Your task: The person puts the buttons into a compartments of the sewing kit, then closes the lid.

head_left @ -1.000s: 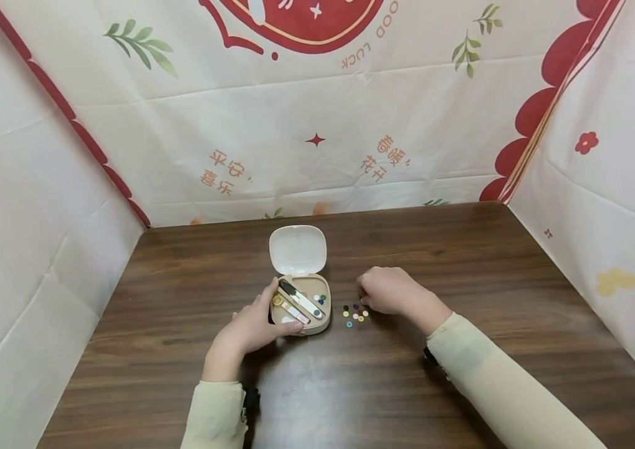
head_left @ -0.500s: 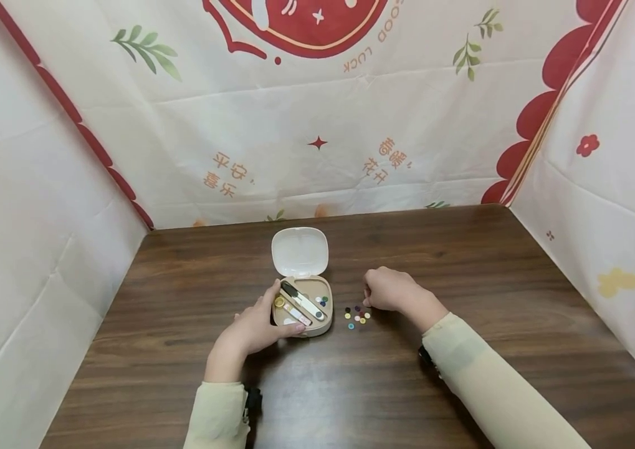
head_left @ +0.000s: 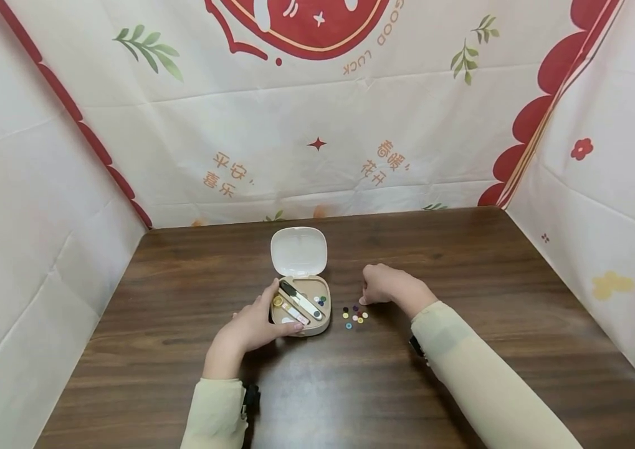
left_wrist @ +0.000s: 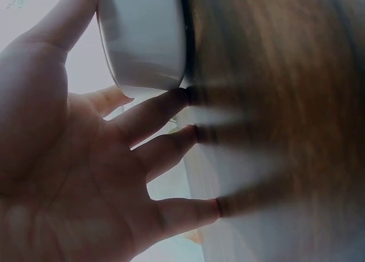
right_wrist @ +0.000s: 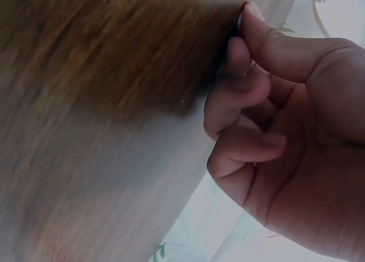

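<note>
The box (head_left: 319, 329) sits open at centre, probably light and stiff; I'd hold its sides, where the left hand (head_left: 252, 323) grips, outer fingers spread. The right hand (head_left: 384, 284) is curled; I can't tell if it pinches anything. Only the head view clearly shows the buttons (head_left: 356, 318), right of the box.

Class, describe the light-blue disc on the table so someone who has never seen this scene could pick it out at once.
On the brown table, find the box with its open white lid. Just right of it in the head view lies a cluster of small discs. The light-blue disc sits lowest in that cluster, the only one of its colour.
</note>
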{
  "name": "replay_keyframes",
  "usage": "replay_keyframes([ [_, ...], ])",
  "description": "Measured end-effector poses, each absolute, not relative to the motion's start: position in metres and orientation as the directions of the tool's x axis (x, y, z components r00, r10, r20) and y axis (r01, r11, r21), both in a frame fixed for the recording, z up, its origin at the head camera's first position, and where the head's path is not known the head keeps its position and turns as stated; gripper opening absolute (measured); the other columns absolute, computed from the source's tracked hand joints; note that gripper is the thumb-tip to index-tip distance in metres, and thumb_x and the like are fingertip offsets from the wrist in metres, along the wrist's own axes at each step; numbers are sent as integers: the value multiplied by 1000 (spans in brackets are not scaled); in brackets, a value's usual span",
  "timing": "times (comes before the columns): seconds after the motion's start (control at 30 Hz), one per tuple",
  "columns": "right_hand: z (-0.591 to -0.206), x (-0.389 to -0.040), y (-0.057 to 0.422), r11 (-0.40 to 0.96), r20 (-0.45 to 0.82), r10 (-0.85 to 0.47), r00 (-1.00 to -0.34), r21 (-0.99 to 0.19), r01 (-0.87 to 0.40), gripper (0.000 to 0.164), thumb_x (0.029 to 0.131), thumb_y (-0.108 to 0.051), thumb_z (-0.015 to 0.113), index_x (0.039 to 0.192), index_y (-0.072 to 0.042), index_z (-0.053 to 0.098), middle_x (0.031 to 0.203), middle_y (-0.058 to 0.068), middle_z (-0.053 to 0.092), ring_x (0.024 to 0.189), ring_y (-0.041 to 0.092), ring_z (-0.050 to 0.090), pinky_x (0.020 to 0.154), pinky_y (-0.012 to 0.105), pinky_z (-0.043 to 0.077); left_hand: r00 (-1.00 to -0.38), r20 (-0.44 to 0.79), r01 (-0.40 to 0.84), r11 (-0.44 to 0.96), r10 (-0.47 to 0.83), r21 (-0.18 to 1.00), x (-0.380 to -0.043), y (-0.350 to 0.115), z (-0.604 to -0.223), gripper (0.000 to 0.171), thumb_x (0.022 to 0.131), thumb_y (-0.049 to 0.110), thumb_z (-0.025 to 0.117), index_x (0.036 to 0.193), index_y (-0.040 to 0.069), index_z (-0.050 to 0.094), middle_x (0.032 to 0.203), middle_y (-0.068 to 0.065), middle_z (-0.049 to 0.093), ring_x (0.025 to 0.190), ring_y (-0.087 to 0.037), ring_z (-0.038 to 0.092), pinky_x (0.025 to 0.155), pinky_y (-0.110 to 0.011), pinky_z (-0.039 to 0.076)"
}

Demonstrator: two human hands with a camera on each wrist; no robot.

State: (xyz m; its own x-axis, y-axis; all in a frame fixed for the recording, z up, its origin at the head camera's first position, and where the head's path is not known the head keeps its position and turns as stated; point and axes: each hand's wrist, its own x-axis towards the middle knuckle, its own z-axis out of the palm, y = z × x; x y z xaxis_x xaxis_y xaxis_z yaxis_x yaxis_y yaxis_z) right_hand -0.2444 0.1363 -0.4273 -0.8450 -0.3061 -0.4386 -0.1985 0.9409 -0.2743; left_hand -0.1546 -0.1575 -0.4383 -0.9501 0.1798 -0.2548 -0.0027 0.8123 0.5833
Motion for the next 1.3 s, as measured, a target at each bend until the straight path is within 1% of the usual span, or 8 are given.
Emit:
replay_keyframes([
  [0.23,-425,-237,127,959,-425,-278,-862,-169,-226,15,100,-21,75,98,-8,66,94,6,69,82,22,60,78,44,53,-948,-263,-6,818,178,575,-153,-158,-437,113,87,64,81,172,21,20,168,-21,43,147,-53,49,122,-76,29],
  [0.37,-425,-233,122,963,-365,-267,-892,-128,-236,3,96,-11,68,95,-9,69,94,8,70,78,23,60,70,45,54,-947,-265,-7,814,181,581,-153,-158,-437,114,87,63,81,172,21,20,168,-21,43,147,-54,48,122,-76,29],
  [0.53,-424,-233,119,962,-358,-273,-893,-129,-242,8,94,-5,62,95,-8,69,87,8,67,72,23,59,64,41,50,-946,-268,-13,806,181,592,-154,-159,-437,113,87,62,81,172,20,19,169,-22,41,149,-55,45,122,-79,24],
  [0.63,-424,-234,121,966,-387,-255,-886,-132,-221,5,98,-13,67,95,-9,68,87,7,67,75,23,59,69,44,51,-946,-269,-14,807,181,591,-155,-159,-436,113,87,62,81,172,20,19,169,-22,41,149,-55,44,122,-79,24],
  [0.8,-425,-233,125,971,-402,-237,-884,-129,-202,20,100,-26,74,89,-12,65,88,4,67,80,22,61,78,49,54,-945,-270,-10,813,182,582,-156,-158,-438,114,87,64,80,172,22,19,168,-20,43,149,-53,47,123,-75,28],
  [0.9,-425,-232,127,968,-379,-248,-892,-123,-217,21,100,-27,75,88,-13,64,88,3,67,80,21,61,77,49,54,-945,-274,-13,816,179,578,-157,-158,-438,113,87,65,80,172,24,19,168,-19,44,148,-52,48,123,-73,30],
  [1.1,-426,-230,131,960,-322,-273,-907,-151,-235,23,97,-26,78,85,-13,63,85,3,64,76,21,59,71,45,52,-943,-279,-18,809,182,587,-158,-158,-438,113,87,64,80,173,24,18,169,-20,43,150,-52,46,125,-73,28],
  [1.3,-418,-229,123,937,-273,-329,-904,-215,-276,31,98,-21,72,72,-14,57,71,2,55,65,18,53,61,37,46,-941,-283,-21,802,186,596,-157,-158,-438,113,87,63,81,173,24,18,169,-19,43,150,-51,46,124,-72,31],
])
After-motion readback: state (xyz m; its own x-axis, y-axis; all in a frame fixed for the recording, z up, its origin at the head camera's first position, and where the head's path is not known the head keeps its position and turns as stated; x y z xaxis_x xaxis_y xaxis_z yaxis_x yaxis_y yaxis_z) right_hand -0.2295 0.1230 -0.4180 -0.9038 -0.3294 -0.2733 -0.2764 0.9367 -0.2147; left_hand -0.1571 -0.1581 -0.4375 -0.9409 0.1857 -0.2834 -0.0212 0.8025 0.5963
